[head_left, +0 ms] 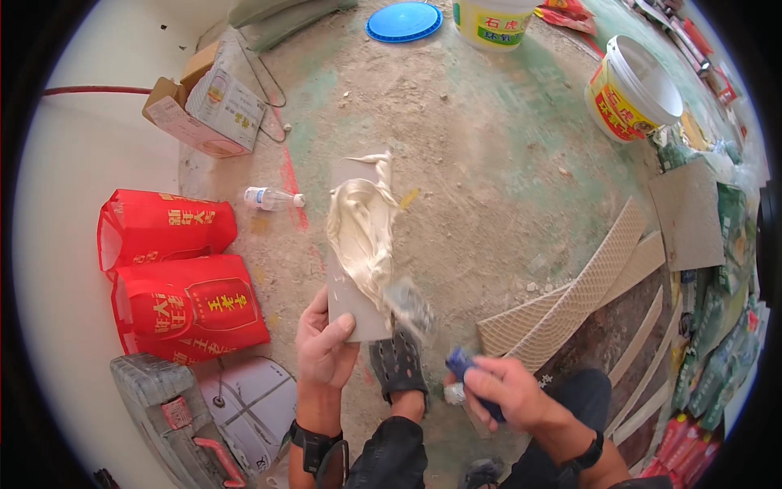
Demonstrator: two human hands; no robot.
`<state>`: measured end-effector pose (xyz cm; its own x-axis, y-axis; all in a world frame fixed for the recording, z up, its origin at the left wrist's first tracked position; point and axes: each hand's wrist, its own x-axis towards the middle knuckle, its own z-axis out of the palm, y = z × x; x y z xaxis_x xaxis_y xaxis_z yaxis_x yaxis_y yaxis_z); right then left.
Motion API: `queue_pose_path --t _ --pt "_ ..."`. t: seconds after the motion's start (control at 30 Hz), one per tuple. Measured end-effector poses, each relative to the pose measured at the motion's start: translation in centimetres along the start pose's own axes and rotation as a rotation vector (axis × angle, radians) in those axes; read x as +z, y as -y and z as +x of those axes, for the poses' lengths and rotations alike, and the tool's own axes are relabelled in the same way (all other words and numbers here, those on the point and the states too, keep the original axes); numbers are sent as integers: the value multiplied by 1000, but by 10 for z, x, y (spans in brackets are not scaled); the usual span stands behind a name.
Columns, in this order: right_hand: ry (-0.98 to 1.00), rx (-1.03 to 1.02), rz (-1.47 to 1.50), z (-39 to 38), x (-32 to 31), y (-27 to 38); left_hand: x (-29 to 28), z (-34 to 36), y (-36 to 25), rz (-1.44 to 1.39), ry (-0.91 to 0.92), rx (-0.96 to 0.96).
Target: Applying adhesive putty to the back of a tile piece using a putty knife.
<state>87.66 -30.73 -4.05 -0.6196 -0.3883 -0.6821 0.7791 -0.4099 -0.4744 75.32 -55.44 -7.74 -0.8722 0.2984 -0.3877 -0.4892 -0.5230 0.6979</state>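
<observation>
My left hand (324,346) grips the lower end of a flat grey tile piece (346,285), thumb on its face. Thick beige adhesive paste (358,220) covers much of the upper part, with ridges along the right edge. My right hand (509,391) is closed around the blue handle of a putty knife (460,361). Beside the tile's lower right edge is its blade, smeared by motion, so whether it touches the tile cannot be told. Below the tile is my foot in a dark shoe (395,367).
Right of me lie beige strips with a grid-patterned back (578,285). Farther off stand a white bucket (643,90), another bucket (493,24) and a blue lid (405,22). Along the left are red bags (191,306), a bottle (273,199), a cardboard box (220,110) and a grey tool case (155,391).
</observation>
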Motion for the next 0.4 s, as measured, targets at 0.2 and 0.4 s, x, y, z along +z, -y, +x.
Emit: queue_pose_path --t 0.2,0.4 --pt "-61 -224 100 42 -30 37 -6 -16 -1 114 70 -96" --pt "-229 -400 -215 34 -36 76 -8 -20 1 60 58 -71"
